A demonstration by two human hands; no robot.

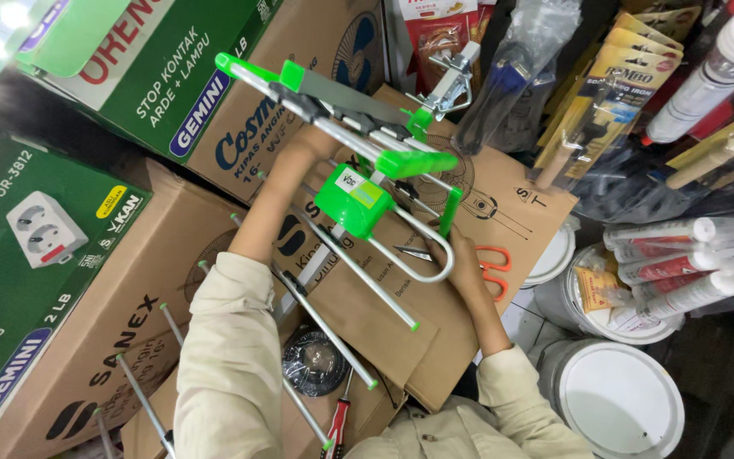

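1. The antenna [358, 170], a frame of silver rods with green plastic parts, is at the middle of the view, held up above a flat cardboard box [503, 195].
2. The left hand [312, 140] reaches up behind the main boom at 11 o'clock; its grip is hidden by the frame, so I cannot tell if it is closed.
3. The right hand [466, 259] is at 4 o'clock of the green junction box [352, 200], fingers pressed around the curved loop tube [422, 263].
4. The antenna looks mostly put together: rods, green end caps and a metal clamp [448, 85] are in place. What is left I cannot judge.
5. Orange-handled scissors [493, 268] lie on the box just beside the right hand.
6. A screwdriver [338, 421] and a black cable coil [316, 361] lie at 6 o'clock.
7. White buckets [618, 395] stand at 4 o'clock; one holds sealant tubes [690, 246], another is closed with a lid.
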